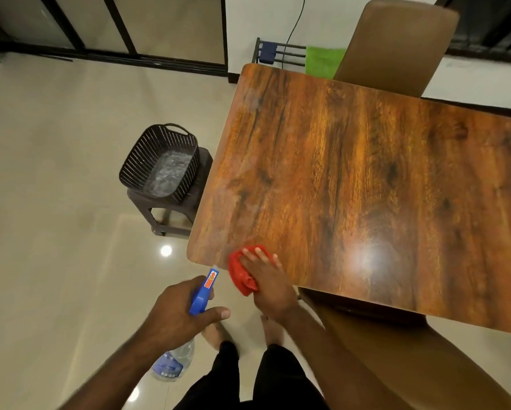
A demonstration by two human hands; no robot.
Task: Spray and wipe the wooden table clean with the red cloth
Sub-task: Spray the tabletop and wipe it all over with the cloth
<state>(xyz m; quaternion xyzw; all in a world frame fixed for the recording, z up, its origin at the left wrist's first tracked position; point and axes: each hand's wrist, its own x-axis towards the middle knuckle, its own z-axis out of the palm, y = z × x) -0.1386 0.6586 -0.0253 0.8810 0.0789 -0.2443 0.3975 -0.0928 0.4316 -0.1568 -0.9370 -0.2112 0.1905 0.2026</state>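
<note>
Pressed flat by the right hand (266, 279), fingers spread, the red cloth (242, 273) is held at the wooden table's (352, 179) near left corner, while a blue-topped spray bottle (202, 294) is gripped by the left hand (183, 312), closed around its neck, just off that corner.

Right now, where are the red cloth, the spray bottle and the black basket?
red cloth (239, 272): head view, bunched left part.
spray bottle (202, 294): head view, blue trigger head.
black basket (136, 161): head view, left wall.

Crumpled red cloth (242, 272) lies on the wooden table's (366, 179) near corner (glossy).
</note>
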